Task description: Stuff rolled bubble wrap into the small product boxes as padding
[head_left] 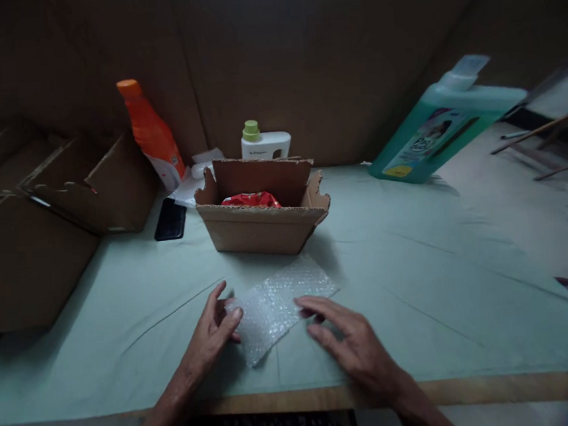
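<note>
At far left: large cardboard box (25, 269), partly out of view, with smaller open-topped cardboard box (125, 187) just behind. Next: orange bottle (155, 135) with orange cap and pale label, near the rear wall (271, 61). Below it: black smartphone (170, 218), flat on the light green cloth-covered worktop (392, 263). Near the front edge: left hand (207, 329), fingers closed on the left edge of bubble wrap sheet (267, 310), thumb on top. At centre, directly behind the sheet: open carton (253, 232) with red packet (250, 200) inside. Behind the carton, partly hidden: white handled bottle (271, 144) with green cap. At the near right edge of the sheet: right hand (352, 339), fingers bent, slightly apart from thumb; contact with the sheet not determinable. Toward the right, at the rear: green handled detergent bottle (435, 127) with translucent cap.
</note>
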Action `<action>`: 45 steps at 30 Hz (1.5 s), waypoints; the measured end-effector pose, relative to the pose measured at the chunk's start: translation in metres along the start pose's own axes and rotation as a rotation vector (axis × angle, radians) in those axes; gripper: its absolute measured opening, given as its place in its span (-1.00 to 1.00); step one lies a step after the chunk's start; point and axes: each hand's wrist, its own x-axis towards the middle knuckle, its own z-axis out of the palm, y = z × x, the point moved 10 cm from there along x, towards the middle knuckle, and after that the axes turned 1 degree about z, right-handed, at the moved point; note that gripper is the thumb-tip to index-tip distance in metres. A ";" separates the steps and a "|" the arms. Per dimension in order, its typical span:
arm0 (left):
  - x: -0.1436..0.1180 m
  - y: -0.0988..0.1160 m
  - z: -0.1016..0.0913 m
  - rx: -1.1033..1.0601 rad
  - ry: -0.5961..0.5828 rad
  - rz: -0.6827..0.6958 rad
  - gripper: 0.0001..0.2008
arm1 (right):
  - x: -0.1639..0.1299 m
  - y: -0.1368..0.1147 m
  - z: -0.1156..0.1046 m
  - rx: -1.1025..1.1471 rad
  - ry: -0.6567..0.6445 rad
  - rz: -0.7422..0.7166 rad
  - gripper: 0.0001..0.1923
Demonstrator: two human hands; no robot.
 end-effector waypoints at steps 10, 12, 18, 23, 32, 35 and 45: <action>0.009 0.024 -0.002 0.500 0.065 0.272 -0.23 | 0.020 0.086 -0.027 -0.528 0.231 0.127 -0.80; 0.017 0.039 -0.018 0.550 0.113 0.333 -0.23 | 0.011 0.074 -0.025 -0.468 0.270 0.087 -0.81; 0.030 0.073 -0.067 0.759 0.398 0.455 -0.43 | -0.004 0.076 -0.028 -0.374 0.321 0.112 -0.78; -0.010 0.084 0.013 0.947 0.284 0.744 -0.47 | -0.005 0.083 -0.025 -0.360 0.351 0.098 -0.73; 0.017 0.047 0.027 0.759 0.025 0.524 -0.83 | -0.007 0.077 -0.018 -0.438 0.330 0.040 -0.68; 0.011 0.052 -0.004 0.514 0.034 0.445 -0.82 | -0.004 0.075 -0.025 -0.427 0.327 0.039 -0.68; -0.018 0.027 -0.127 0.864 0.558 0.314 -0.45 | -0.008 0.109 -0.072 -0.647 0.275 0.155 -0.66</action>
